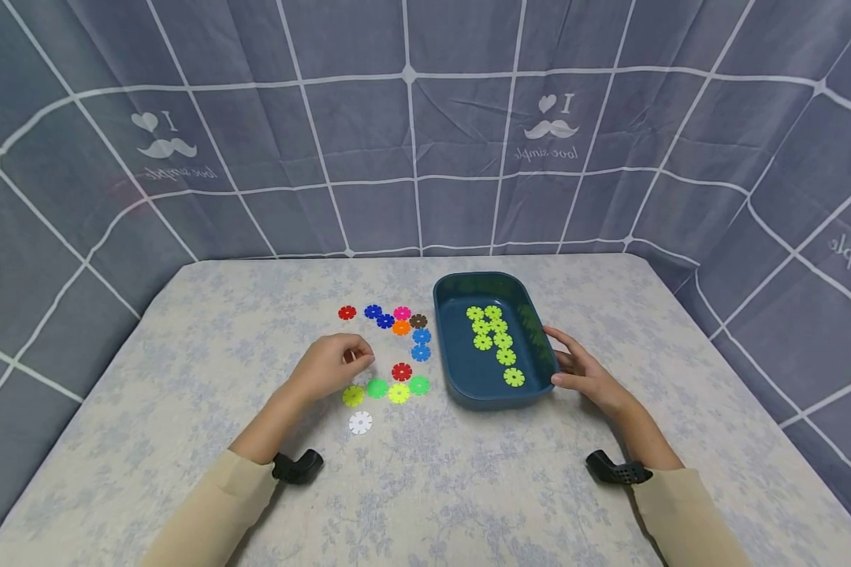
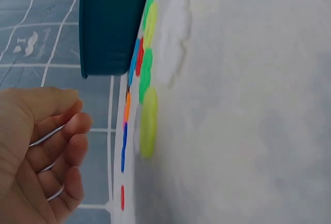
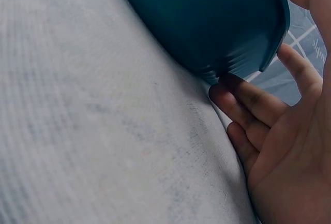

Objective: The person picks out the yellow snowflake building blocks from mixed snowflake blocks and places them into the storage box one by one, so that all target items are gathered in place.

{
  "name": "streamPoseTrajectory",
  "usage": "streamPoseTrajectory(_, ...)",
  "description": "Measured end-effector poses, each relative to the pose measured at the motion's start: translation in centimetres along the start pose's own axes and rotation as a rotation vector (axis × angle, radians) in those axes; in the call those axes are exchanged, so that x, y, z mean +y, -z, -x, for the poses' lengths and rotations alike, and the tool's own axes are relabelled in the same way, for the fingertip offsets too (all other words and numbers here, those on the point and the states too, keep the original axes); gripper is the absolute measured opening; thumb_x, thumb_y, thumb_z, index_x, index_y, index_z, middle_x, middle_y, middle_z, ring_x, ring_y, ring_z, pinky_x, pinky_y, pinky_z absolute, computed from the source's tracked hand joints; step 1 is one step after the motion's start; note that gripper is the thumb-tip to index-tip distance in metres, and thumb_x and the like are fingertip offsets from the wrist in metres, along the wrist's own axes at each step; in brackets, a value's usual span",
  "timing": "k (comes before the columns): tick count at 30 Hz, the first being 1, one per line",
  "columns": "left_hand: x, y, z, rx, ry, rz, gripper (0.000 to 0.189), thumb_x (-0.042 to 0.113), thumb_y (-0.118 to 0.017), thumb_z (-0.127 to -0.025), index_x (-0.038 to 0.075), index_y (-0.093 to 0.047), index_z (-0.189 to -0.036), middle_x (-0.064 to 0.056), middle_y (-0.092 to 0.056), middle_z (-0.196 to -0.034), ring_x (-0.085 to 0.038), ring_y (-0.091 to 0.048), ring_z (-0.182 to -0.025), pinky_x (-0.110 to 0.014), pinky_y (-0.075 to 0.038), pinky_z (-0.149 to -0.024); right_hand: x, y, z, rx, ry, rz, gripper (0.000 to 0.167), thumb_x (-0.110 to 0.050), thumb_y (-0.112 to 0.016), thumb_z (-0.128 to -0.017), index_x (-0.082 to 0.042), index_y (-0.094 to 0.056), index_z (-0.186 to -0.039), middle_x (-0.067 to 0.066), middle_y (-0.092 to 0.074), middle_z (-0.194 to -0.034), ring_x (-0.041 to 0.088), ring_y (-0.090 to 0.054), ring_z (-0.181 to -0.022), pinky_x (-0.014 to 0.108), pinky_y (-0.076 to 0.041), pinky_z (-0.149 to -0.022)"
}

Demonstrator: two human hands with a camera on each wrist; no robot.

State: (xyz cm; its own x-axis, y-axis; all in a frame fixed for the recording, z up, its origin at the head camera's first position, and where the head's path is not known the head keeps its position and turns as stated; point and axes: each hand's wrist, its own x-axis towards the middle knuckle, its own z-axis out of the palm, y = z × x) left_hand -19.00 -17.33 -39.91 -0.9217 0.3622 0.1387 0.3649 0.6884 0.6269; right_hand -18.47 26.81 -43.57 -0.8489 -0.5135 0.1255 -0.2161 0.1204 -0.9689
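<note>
In the head view my left hand point(image 1: 329, 366) hovers over the table, left of the loose snowflake discs. Its fingers are loosely bent, and the left wrist view shows nothing between them. Closest to it are a yellow disc point(image 1: 353, 395), a green disc point(image 1: 377, 388) and a red disc point(image 1: 401, 372). My right hand point(image 1: 587, 376) touches the outer right side of a dark teal bin point(image 1: 468, 382), thumb and fingers spread along it. Several yellow-green discs point(image 1: 503, 340) lie flat inside. In the right wrist view, fingertips point(image 3: 220, 97) meet the bin's lower wall.
Left of the bin lie dark blue discs point(image 1: 373, 312), a pink disc point(image 1: 402, 313), an orange disc point(image 1: 401, 327), a brown disc point(image 1: 418, 321) and light blue discs point(image 1: 421, 353). A white disc point(image 1: 360, 423) is nearest the front. A grey-blue curtain point(image 1: 354, 142) hangs behind the table.
</note>
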Motion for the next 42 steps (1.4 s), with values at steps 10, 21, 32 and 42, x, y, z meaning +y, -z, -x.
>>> streamPoseTrajectory(10, -1.9, 0.6, 1.6, -0.03, 0.055, 0.037, 0.007, 0.017, -0.067, -0.093, 0.01, -0.07, -0.09, 0.005, -0.061, -0.078, -0.016, -0.053, -0.072, -0.033, -0.045, -0.065, 0.1, -0.1, -0.1, 0.003, -0.013, -0.009, 0.076, -0.003, -0.055, -0.095, -0.008, -0.011, -0.156, 0.04, -0.029, -0.145, 0.005, -0.051, -0.121, 0.023, -0.043, -0.094)
streamPoseTrajectory(21, -3.2, 0.8, 2.5, -0.077, 0.076, 0.091, 0.005, 0.012, -0.066, -0.092, 0.009, -0.067, -0.09, 0.002, -0.062, -0.082, -0.015, -0.056, -0.075, -0.034, -0.046, -0.069, -0.3, -0.3, -0.1, 0.011, -0.016, -0.015, 0.075, -0.004, -0.056, -0.095, -0.009, -0.012, -0.156, 0.04, -0.03, -0.144, 0.005, -0.052, -0.121, 0.023, -0.043, -0.093)
streamPoseTrajectory(32, -4.1, 0.6, 2.6, -0.139, 0.032, 0.155, 0.02, 0.022, -0.078, -0.082, 0.01, -0.065, -0.091, 0.0, -0.057, -0.084, -0.016, -0.049, -0.074, -0.029, -0.042, -0.067, -0.4, -0.3, 0.1, 0.014, -0.024, -0.009, 0.075, -0.003, -0.056, -0.095, -0.009, -0.013, -0.156, 0.038, -0.028, -0.147, 0.006, -0.049, -0.123, 0.022, -0.042, -0.094)
streamPoseTrajectory(42, -4.2, 0.5, 2.9, -0.177, 0.015, 0.154, 0.032, 0.023, -0.086, -0.075, 0.01, -0.065, -0.095, -0.001, -0.053, -0.088, -0.019, -0.045, -0.079, -0.028, -0.04, -0.07, -0.3, -0.1, 0.0, 0.003, -0.009, 0.002, 0.074, -0.003, -0.055, -0.095, -0.009, -0.013, -0.156, 0.039, -0.029, -0.146, 0.006, -0.05, -0.123, 0.022, -0.042, -0.094)
